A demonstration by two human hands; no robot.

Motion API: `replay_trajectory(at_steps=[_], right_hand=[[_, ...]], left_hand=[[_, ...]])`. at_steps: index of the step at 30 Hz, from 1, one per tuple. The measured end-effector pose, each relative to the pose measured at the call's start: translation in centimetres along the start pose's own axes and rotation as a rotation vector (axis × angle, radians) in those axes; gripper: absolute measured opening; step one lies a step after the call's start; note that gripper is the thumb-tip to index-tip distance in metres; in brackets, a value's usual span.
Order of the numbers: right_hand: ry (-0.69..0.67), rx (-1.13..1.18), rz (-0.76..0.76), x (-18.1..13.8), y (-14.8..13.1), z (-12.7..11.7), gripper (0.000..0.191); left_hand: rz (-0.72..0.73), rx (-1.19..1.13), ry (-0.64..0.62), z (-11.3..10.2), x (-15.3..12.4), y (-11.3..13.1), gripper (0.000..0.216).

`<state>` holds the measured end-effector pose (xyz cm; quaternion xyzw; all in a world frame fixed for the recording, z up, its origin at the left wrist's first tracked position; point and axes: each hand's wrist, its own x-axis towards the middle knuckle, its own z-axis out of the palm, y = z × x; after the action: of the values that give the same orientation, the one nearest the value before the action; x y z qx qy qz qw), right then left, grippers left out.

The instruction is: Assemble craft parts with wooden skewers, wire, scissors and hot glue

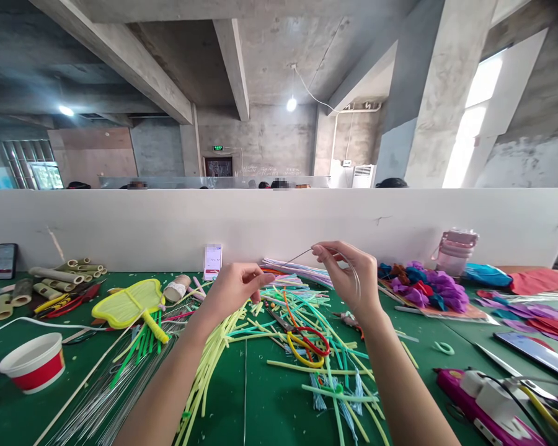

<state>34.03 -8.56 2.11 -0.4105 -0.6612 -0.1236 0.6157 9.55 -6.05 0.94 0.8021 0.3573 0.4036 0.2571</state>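
Observation:
My left hand [235, 286] and my right hand [353, 275] are raised above a green table [270, 409], both pinched closed on a thin silvery wire [294, 256] that runs between them and loops down past my right wrist. Below the hands lies a loose heap of green and yellow pipe cleaners [307, 334]. Scissors with red and yellow handles [307, 342] rest on that heap.
A yellow racket-shaped swatter [130, 303], a bundle of thin wires [106, 390], bamboo pieces [60, 275] and a red-and-white paper cup [35, 362] lie left. Purple and blue petals [423, 288], a pink bottle [456, 251] and a pink glue gun [478, 402] sit right. A white partition [279, 223] bounds the table.

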Motion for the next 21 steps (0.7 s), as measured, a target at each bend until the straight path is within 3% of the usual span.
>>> replay_trajectory(at_steps=[4, 10, 21], right_hand=[[-0.01, 0.016, 0.001, 0.0, -0.3, 0.1, 0.02], [-0.064, 0.031, -0.06, -0.3, -1.7, 0.7, 0.016], [-0.1, 0.007, -0.118, -0.9, -3.0, 1.4, 0.017]], left_hand=[[0.09, -0.04, 0.119, 0.2, 0.3, 0.1, 0.04], [0.162, -0.027, 0.157, 1.6, -0.3, 1.6, 0.028], [0.192, 0.262, 0.234, 1.9, -0.5, 2.0, 0.033]])
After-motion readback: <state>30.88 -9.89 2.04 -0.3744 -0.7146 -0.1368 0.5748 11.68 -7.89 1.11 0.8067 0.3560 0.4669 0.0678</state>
